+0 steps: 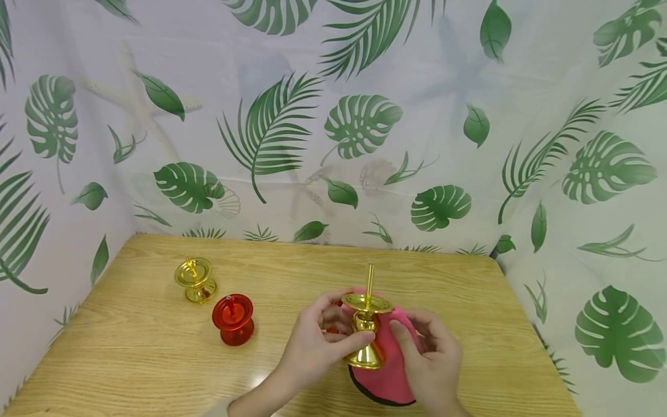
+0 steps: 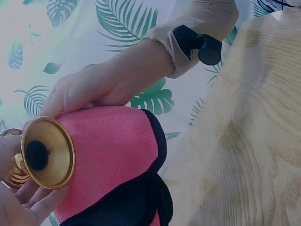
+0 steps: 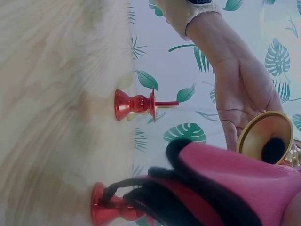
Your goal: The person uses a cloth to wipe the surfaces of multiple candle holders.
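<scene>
My left hand grips a gold candle holder by its stem, thumb across the front. The holder's spike points up, and in the left wrist view its hollow base with a dark round patch inside faces the camera. My right hand holds a pink cloth with black edging, thumb on its near face. The cloth hangs right behind the gold holder and overlaps it. My left fingertips lie partly hidden behind the stem.
To the left on the wooden table stand a red candle holder and another gold one. A further red holder is partly hidden behind the cloth. A leaf-patterned curtain encloses the table's back and sides.
</scene>
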`<state>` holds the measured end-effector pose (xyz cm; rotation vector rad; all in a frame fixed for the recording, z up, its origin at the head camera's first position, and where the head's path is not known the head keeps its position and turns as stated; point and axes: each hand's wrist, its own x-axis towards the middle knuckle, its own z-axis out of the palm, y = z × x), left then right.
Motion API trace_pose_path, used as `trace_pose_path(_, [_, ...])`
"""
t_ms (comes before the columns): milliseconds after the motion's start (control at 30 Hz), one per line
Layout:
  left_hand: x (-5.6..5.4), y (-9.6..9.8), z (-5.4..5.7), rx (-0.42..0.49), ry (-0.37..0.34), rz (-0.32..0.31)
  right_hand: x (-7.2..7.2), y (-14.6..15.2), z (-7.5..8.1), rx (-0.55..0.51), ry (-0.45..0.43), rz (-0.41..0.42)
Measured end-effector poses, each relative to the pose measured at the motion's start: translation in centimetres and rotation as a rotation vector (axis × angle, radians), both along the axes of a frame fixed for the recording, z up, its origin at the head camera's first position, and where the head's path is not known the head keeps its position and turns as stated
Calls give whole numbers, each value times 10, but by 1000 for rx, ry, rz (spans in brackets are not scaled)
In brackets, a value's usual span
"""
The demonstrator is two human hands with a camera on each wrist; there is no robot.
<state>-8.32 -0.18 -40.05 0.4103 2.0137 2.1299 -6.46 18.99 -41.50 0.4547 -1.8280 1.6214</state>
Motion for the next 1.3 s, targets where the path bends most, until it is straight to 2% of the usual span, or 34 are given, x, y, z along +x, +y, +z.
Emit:
trace_pose_path(133, [2, 2, 1, -7, 4, 32, 3, -1, 9, 124, 62, -55])
trace_pose_path(233, [2, 3, 2, -12, 29, 55, 2, -1, 10, 154, 182, -14])
trace_pose_path(367, [1, 5, 1, -56, 83, 90, 2, -4, 9, 186, 330, -2])
trace_pose_path(500, [1, 5, -1, -78, 110, 100, 5, -7, 10, 182, 384, 6])
trace_pose_path(667, [2, 5, -1, -20, 38, 62, 6, -4, 12, 154, 351, 54])
trace_pose_path(867, [3, 5, -1, 15, -20, 47, 2, 4, 12, 184, 193, -53])
trace_pose_path(1033, [2, 4, -3, 7, 0, -4, -1, 7, 8, 166, 133, -75])
trace_pose_path(1167, [-1, 2, -3, 26, -9, -46, -3, 8, 4, 109, 127, -27])
trace_pose_path(1300, [-3, 0, -2, 68, -93, -78, -4, 9, 1, 47, 124, 32])
